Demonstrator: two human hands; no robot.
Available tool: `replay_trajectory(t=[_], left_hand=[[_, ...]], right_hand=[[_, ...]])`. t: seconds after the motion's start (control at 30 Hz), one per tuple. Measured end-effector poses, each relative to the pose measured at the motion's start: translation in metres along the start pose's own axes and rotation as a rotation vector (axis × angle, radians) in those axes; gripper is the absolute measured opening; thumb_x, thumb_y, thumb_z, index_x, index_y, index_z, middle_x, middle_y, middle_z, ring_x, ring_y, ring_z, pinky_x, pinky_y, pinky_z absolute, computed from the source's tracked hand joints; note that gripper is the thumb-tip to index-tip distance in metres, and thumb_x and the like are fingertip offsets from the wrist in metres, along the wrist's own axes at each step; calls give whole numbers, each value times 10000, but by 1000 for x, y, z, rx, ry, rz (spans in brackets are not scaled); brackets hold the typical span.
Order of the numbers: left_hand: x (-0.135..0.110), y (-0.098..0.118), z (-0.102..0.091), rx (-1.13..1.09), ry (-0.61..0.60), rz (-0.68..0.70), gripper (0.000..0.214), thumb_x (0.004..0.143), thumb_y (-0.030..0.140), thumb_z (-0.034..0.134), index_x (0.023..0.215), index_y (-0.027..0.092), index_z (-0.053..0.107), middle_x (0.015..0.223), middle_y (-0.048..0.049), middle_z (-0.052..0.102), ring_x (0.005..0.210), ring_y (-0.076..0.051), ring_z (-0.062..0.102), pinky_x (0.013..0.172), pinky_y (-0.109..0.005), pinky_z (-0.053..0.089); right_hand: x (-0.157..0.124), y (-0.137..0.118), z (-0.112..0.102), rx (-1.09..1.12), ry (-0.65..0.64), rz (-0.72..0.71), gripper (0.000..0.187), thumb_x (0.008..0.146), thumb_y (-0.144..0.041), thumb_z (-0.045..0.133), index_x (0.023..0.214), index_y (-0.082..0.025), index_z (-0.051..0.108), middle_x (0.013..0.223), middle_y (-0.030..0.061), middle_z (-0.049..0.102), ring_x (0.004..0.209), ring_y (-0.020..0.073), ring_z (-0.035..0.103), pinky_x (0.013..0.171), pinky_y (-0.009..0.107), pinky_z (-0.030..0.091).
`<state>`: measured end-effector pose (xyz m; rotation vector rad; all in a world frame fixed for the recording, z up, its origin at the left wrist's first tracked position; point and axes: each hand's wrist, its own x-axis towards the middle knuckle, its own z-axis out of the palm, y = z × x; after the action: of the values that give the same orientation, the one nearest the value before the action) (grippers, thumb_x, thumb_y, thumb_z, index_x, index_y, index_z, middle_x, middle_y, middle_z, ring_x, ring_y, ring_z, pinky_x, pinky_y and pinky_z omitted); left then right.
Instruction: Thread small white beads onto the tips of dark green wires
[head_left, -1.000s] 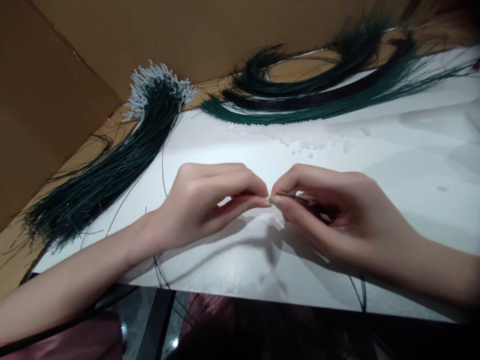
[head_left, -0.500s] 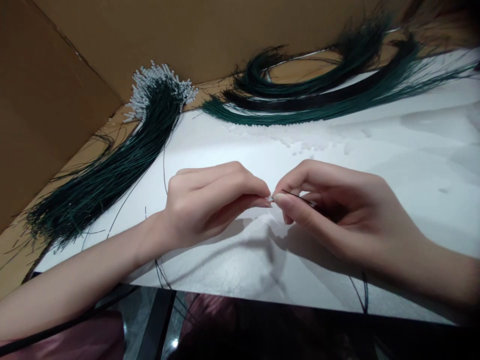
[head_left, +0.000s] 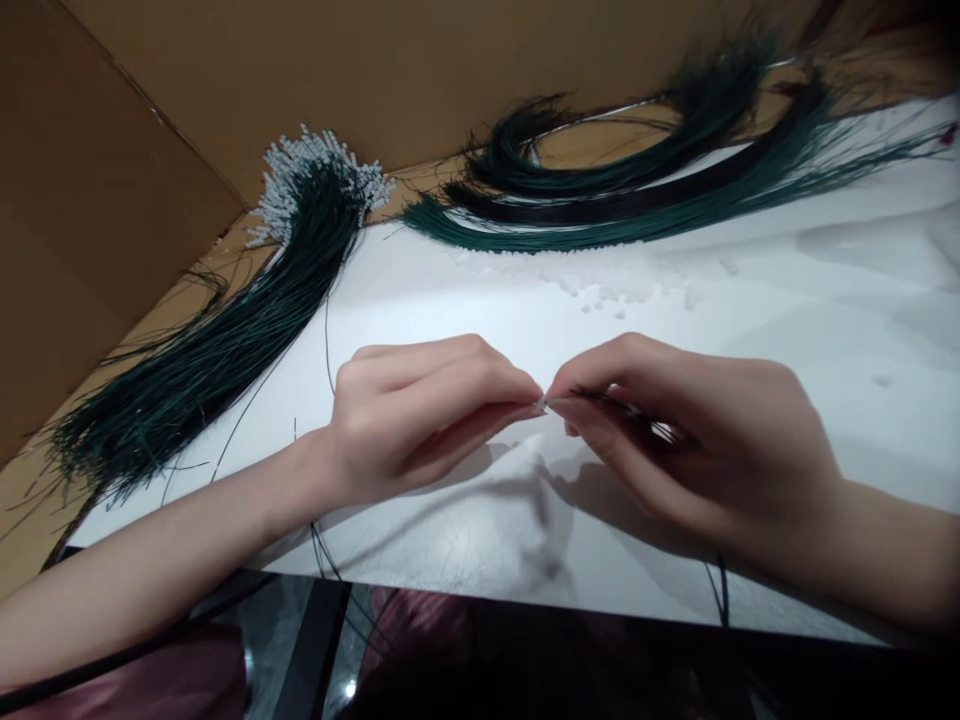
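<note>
Pinching at the fingertips, the left hand [head_left: 416, 415] and the right hand [head_left: 720, 430] face each other, their tips so close that I cannot tell whether they touch. The left thumb and forefinger are pressed together on a small pale piece [head_left: 543, 404], which sits right between the two hands and is too tiny to make out clearly. The right thumb and forefinger are clamped on thin dark strands [head_left: 596, 395], which run back toward that palm. Beneath both hands spreads a white tabletop [head_left: 442, 545]. On the near side of the left wrist, loose dark wires [head_left: 321, 550] cross the table's edge. Beyond the left hand and off to its left lies a thick green bundle [head_left: 247, 340], with pale beaded tips [head_left: 289, 175] at its far end. Straight beyond the fingertips, small white bits [head_left: 607, 285] lie scattered, just short of the long curved bundles [head_left: 592, 230]. Farthest from the hands stands a cardboard wall [head_left: 420, 70].
</note>
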<state>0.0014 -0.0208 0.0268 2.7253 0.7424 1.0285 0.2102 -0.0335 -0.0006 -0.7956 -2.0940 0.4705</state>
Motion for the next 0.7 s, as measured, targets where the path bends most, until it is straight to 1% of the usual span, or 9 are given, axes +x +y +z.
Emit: replay_trajectory(t=[0.17,0.33,0.47,0.63,0.7], left_hand=[[-1,1,0,-9,-14,-4,142,884,130,605,904,234,699,766,-7,735,670,-111,690,595,-205,536],[-3,1,2,-7,-10,-11,114,896,154,601,901,219,695,725,-14,710,632,-108,662,581,-207,513],[-3,0,1,-19,-34,1,116,895,145,597,896,213,692,713,-9,699,609,-102,646,556,-209,486],[-3,0,1,-6,-48,6,114,906,162,589,885,228,679,696,3,686,583,-92,620,538,-209,466],[-4,0,1,0,-58,4,103,907,172,592,890,232,675,693,3,685,577,-93,613,537,-210,464]], right_hand=[[1,0,0,2,-17,-24,182,899,-41,502,912,-216,549,762,-11,630,589,90,532,515,228,403],[0,0,0,-8,-39,-27,180,896,-44,496,909,-220,531,741,-11,612,600,99,539,504,243,385],[-1,0,0,-4,-42,-25,161,895,-54,503,901,-210,539,728,-16,597,564,89,497,504,239,383],[-1,1,1,15,-45,-30,140,889,-58,516,878,-192,556,691,-29,562,505,74,395,530,217,410],[-1,2,1,37,-47,-33,132,882,-56,524,857,-178,568,671,-29,540,504,69,381,534,208,411]])
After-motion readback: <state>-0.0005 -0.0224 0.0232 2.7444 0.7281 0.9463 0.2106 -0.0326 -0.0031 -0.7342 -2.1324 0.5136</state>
